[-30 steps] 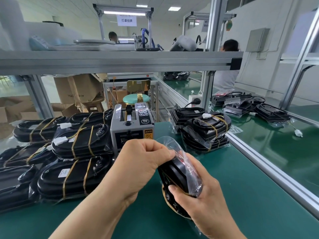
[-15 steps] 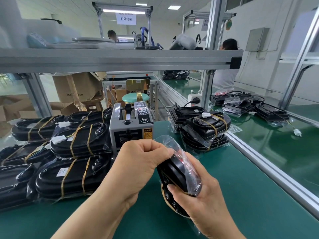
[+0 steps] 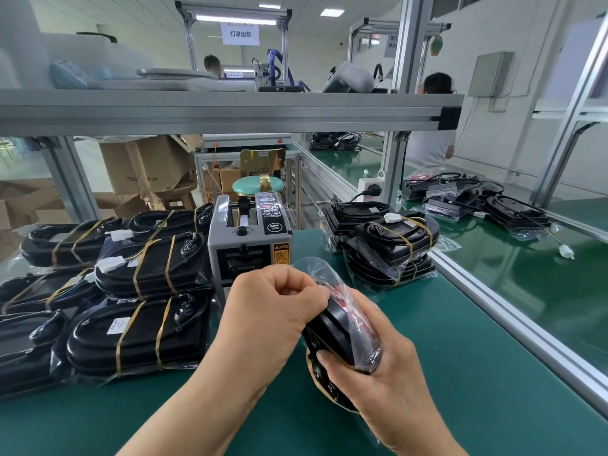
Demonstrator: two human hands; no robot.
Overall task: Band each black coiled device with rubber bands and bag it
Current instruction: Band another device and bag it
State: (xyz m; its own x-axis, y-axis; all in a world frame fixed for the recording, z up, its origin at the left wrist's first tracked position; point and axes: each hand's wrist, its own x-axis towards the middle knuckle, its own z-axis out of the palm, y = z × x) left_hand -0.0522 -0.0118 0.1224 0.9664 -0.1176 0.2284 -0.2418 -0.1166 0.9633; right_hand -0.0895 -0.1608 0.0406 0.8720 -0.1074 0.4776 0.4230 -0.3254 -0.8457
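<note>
Scanning from the left: banded units (image 3: 141, 337) lie stacked aside, finished I judge. My left hand (image 3: 273, 311) pinches the clear bag (image 3: 357, 307) to draw it over the black coiled device (image 3: 332, 337), which my right hand (image 3: 381, 376) grips upright just over the desk (image 3: 477, 373)

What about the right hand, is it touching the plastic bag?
Touching. The head view shows the right hand gripping the plastic bag with the black device partly inside.
</note>
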